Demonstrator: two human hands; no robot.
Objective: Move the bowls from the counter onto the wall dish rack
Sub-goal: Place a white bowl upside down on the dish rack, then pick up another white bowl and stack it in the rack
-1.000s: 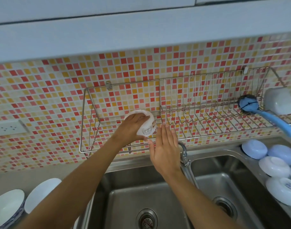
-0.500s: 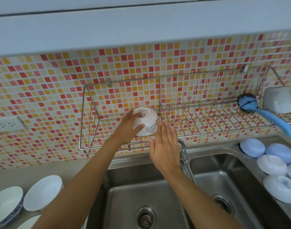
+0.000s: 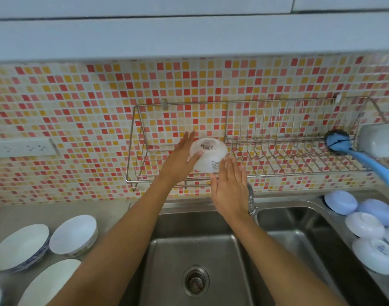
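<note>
We are holding an upside-down white bowl (image 3: 207, 157) in the wall dish rack (image 3: 251, 175), at its left section; left hand (image 3: 180, 159) is gripping its side, thumb on it. Right hand (image 3: 230, 187) is flat and unclenched, fingertips touching the bowl's lower edge, just below the rack

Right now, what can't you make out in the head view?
- White bowl on the wire rack: whether it rests there; left hand and right hand cover its lower edge.
- Bowl's label print: too small to read.
- Faucet: mostly behind the right hand.
- Bowls on the right counter: cut off by the frame edge.
</note>
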